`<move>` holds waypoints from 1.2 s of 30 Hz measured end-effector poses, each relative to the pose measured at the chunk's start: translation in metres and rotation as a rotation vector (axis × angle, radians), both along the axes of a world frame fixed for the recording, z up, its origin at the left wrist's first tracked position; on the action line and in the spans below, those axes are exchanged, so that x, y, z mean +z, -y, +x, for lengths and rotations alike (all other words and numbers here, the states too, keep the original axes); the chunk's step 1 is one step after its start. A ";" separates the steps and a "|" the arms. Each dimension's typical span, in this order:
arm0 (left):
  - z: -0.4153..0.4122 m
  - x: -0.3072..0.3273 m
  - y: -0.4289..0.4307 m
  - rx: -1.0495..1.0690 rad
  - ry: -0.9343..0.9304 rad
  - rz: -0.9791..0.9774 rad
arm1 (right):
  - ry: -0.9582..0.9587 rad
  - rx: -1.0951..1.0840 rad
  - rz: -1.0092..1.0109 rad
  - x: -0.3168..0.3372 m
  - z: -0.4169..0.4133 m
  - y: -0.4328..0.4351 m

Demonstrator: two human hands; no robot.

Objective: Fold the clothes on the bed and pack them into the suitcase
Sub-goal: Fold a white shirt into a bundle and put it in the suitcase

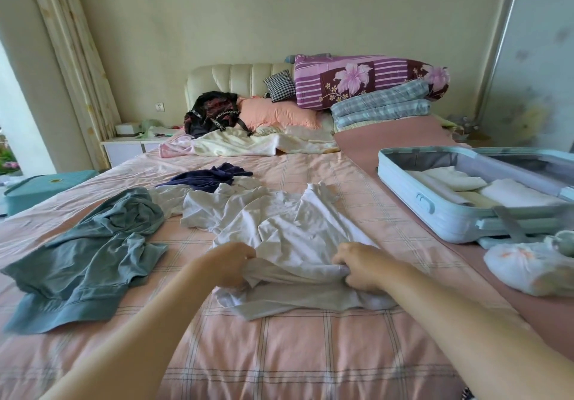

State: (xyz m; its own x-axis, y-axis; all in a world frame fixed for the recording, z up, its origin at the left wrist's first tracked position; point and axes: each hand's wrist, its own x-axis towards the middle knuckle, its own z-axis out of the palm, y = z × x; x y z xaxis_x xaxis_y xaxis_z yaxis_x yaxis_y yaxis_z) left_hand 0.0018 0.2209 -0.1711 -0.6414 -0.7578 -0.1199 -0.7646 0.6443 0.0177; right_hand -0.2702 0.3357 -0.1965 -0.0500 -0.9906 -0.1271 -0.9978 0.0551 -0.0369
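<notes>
White shirt (pixel 289 225) lies crumpled in the middle of the pink checked bed (pixel 310 353), its near edge bunched between a person's left hand (pixel 231 263) and right hand (pixel 362 264), each grip curled tight on the cloth. A teal garment (pixel 93 260) sprawls to the left; a navy garment (pixel 208 177) lies beyond. The pale blue suitcase (pixel 447 213) sits open on the bed's right side, with folded clothes (pixel 521 193) inside.

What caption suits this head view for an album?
The left hand and right hand grip a white shirt on the bed beside an open suitcase.
</notes>
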 end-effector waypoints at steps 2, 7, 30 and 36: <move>0.009 0.011 0.001 0.024 -0.196 -0.176 | -0.012 -0.052 -0.116 0.006 -0.003 0.000; 0.013 0.020 -0.013 -0.044 -0.604 -0.144 | -0.404 -0.192 -0.118 0.024 -0.012 -0.014; 0.039 0.029 -0.040 0.067 -0.438 -0.059 | 0.077 0.081 -0.141 -0.004 0.056 -0.003; 0.049 0.007 -0.049 0.170 0.156 0.470 | 0.061 0.174 -0.014 -0.010 0.065 -0.006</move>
State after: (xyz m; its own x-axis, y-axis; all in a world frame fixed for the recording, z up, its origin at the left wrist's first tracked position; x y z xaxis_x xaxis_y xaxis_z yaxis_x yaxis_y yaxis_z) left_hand 0.0509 0.2701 -0.1643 -0.4615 -0.6909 -0.5565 -0.8742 0.4611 0.1524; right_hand -0.2055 0.3416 -0.2068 0.1298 -0.9853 -0.1108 -0.9881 -0.1192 -0.0973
